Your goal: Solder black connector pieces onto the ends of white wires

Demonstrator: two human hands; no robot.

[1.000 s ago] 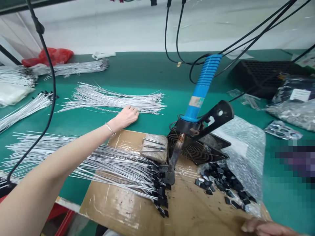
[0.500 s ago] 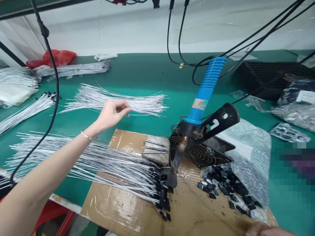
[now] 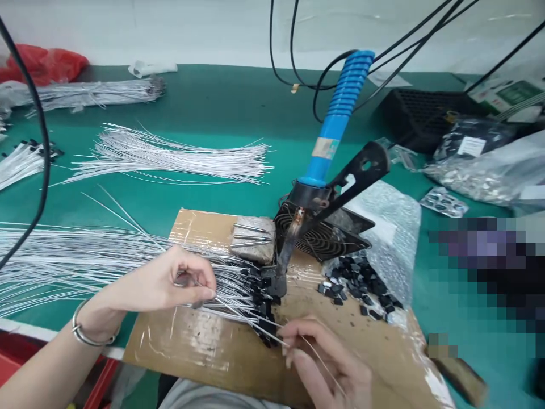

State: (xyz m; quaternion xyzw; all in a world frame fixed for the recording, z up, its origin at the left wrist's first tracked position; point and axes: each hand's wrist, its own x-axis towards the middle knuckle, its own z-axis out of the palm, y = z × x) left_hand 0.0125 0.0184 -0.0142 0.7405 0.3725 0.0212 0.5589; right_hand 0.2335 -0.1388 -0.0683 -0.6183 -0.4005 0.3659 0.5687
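Observation:
My left hand (image 3: 187, 284) is closed, thumb and forefinger pinched on thin white wires, above a spread of white wires (image 3: 128, 244) with black ends (image 3: 261, 295). The ends of the held wires reach my right hand (image 3: 323, 358), whose fingers are closed on them at the front of the brown board (image 3: 187, 341). Right behind the black ends stands a soldering iron with a blue handle (image 3: 338, 119), its tip pointing down. A block with metal pins (image 3: 253, 238) sits beside it. Loose black pieces (image 3: 361, 284) lie to the right.
Another bundle of white wires (image 3: 179, 159) lies on the green table (image 3: 204, 102). A black fan (image 3: 323, 236) is behind the iron, with bubble wrap (image 3: 387, 227) beside it. Plastic bags of parts (image 3: 489, 170) and a black tray (image 3: 421, 113) stand at the right. Cables hang above.
My left hand has come from the rear wire bundle down to the front one, with wires in it. My right hand has moved in from the bottom right corner and holds the wires. The view has shifted.

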